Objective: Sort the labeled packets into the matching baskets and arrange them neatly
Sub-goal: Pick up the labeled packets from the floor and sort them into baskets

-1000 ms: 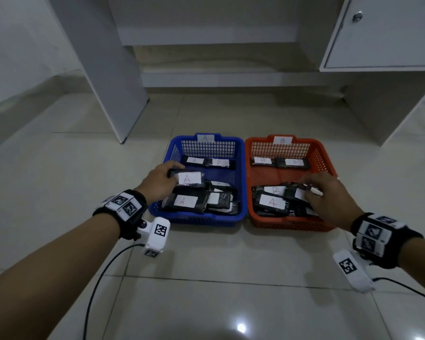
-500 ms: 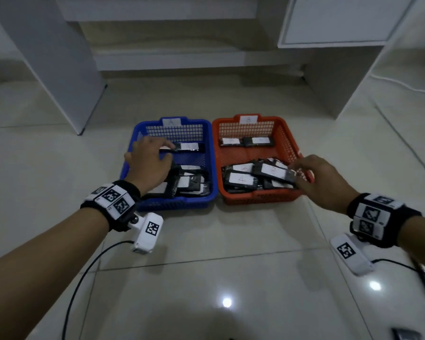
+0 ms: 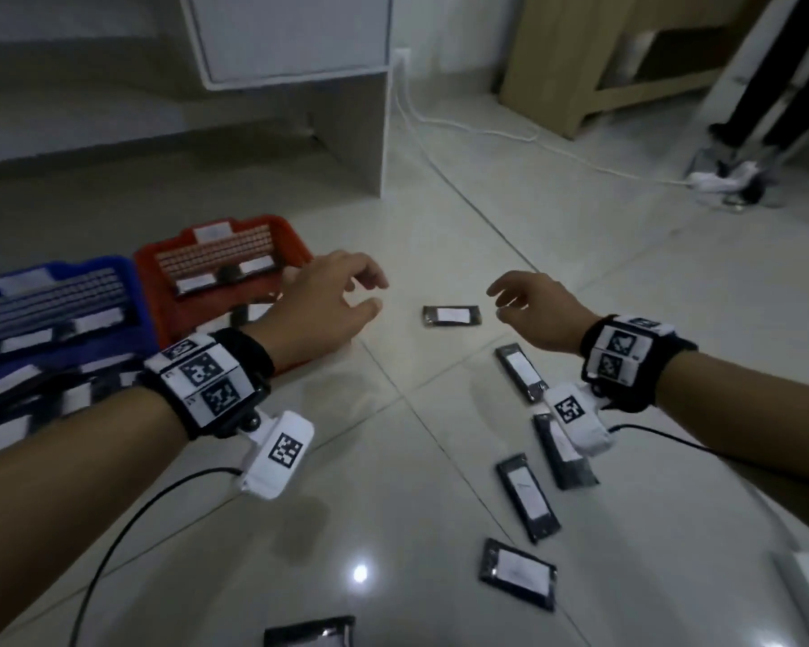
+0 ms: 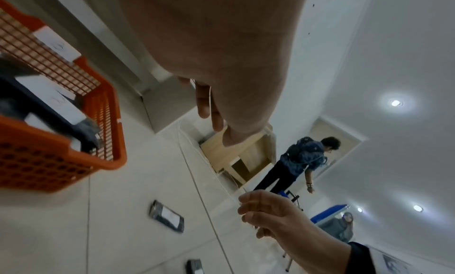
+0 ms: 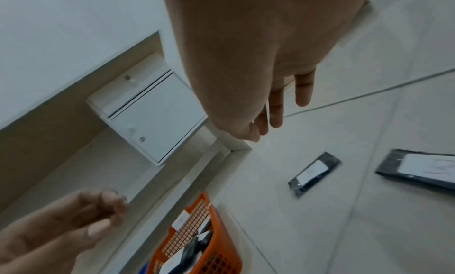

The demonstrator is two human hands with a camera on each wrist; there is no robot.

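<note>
Ideally, with both the left hand [image 3: 321, 310] and right hand [image 3: 540, 315] empty and loosely spread, pinch the packet [image 3: 451, 316] mid-frame by its edges, read its label, then basket it.

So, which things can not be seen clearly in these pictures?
- Letters on the floor packets, such as the nearest one: too small and blurred in every view.
- Blue basket contents: motion-blurred and cut by the left edge in the head view.
- Bottom packet: cut by the lower edge.
- Left hand fingertips: turned away from the head camera.
</note>
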